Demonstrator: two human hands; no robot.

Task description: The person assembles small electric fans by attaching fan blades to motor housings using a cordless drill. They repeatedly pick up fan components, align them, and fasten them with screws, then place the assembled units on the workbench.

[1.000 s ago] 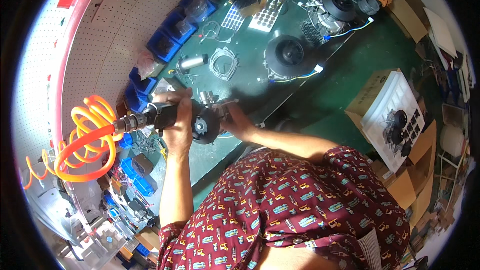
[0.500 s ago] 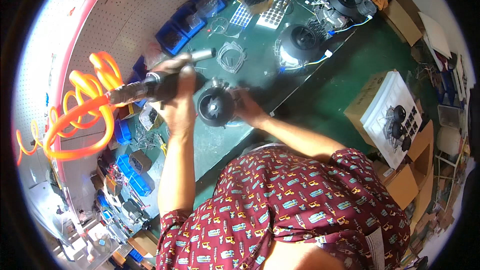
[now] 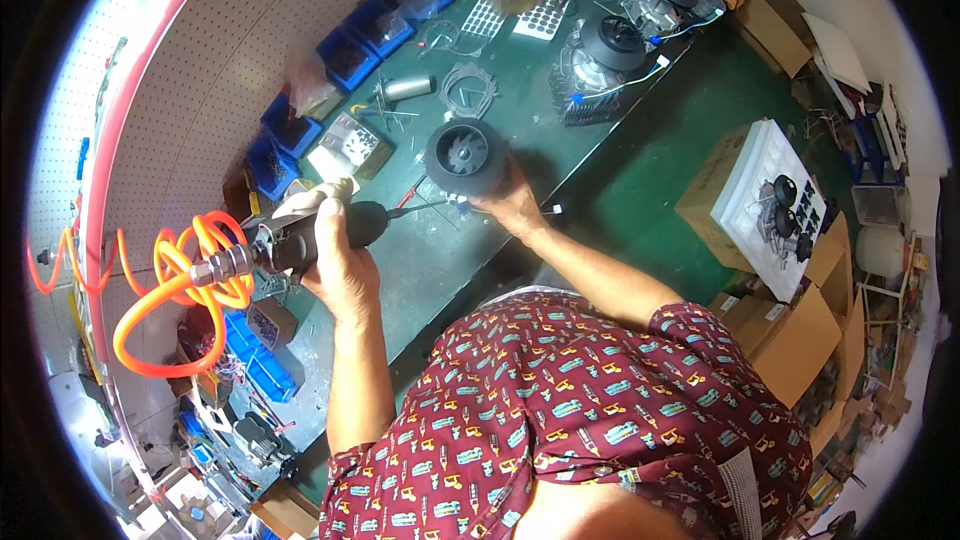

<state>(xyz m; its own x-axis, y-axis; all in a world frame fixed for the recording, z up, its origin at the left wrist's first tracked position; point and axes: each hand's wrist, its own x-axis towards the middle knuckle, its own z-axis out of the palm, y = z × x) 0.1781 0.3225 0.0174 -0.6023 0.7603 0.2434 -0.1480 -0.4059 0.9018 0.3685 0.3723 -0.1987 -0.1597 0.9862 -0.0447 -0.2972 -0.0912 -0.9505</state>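
My left hand (image 3: 340, 265) is wrapped round a dark air screwdriver (image 3: 310, 238) fed by an orange coiled hose (image 3: 150, 325). Its thin bit (image 3: 415, 208) points right, toward the lower side of a black round fan unit (image 3: 466, 155); whether the tip touches it I cannot tell. The fan's bladed opening faces up. Around the fan's right and lower side my right hand (image 3: 512, 202) is closed, its fingertips partly hidden by the housing. A red-handled tool (image 3: 411, 190) lies beside the bit. Just beyond the fan is a coil of clear tubing (image 3: 468, 90).
Blue parts bins (image 3: 348, 58) line the pegboard wall, with a carton of small parts (image 3: 355, 143) nearby. A metal cylinder (image 3: 408, 88) lies on the green bench. Similar fan units (image 3: 612, 42) stand at the far right. White foam (image 3: 775, 210) tops a carton beyond the bench edge.
The screwdriver has come down nearer to me, and its bit now points at the fan's lower side. My right hand has shifted the fan up and right.
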